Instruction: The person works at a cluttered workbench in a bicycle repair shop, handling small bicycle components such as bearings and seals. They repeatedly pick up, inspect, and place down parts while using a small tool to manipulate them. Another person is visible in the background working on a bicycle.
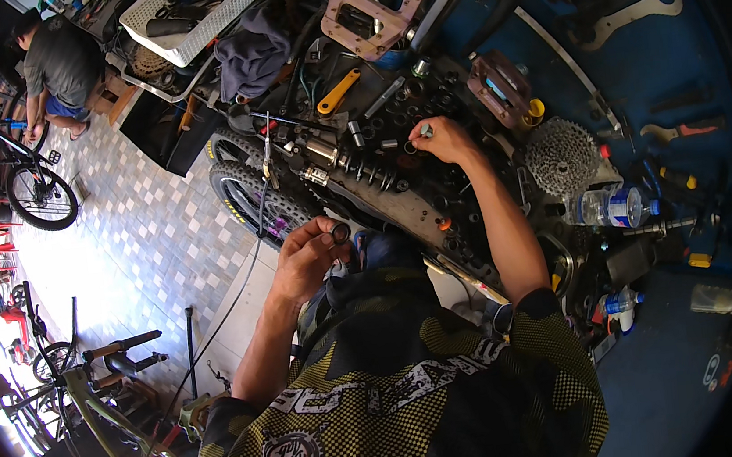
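Note:
My left hand is raised in front of my body, its fingers pinching a small dark ring whose open centre shows. Over the cluttered bench, my right hand is closed in a pinch among small loose parts. A small silvery piece shows at its fingers, and a thin ring lies by the fingertips; which of these it grips I cannot tell. Left of that hand rests a shock absorber with a black coil spring. A short metal socket stands close to it, and several dark rings are scattered around.
A bicycle cassette, pedals and a water bottle crowd the bench. A yellow-handled tool lies near a grey cloth and a white basket. At far left another person bends beside a bicycle.

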Available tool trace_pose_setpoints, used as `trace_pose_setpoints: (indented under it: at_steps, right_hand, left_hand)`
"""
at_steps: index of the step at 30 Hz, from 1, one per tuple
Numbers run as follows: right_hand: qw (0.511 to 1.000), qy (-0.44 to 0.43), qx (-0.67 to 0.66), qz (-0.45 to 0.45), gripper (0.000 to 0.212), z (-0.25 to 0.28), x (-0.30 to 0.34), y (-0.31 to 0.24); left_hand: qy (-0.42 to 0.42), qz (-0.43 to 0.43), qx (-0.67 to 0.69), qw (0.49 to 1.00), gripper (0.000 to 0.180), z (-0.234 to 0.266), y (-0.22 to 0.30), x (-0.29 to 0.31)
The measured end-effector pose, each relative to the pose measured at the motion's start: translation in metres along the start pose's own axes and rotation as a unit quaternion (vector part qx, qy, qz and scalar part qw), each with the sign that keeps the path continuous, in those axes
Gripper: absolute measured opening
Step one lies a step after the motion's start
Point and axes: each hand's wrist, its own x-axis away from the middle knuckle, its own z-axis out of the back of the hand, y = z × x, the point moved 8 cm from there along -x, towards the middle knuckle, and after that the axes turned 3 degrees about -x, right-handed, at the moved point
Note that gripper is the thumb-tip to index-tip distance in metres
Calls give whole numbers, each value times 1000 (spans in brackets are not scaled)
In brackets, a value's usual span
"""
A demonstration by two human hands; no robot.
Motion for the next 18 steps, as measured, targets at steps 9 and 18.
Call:
trace_pose_setpoints:
  at_steps: [9, 18]
  right_hand:
    - [994, 80, 73, -17, 15, 38, 17, 3]
    - [974, 14, 223, 43, 20, 16, 62, -11]
  left_hand:
    - [2, -3, 0, 1000, 16, -1, -4, -2]
    - [6, 7, -7, 1000, 18, -1, -9, -5]
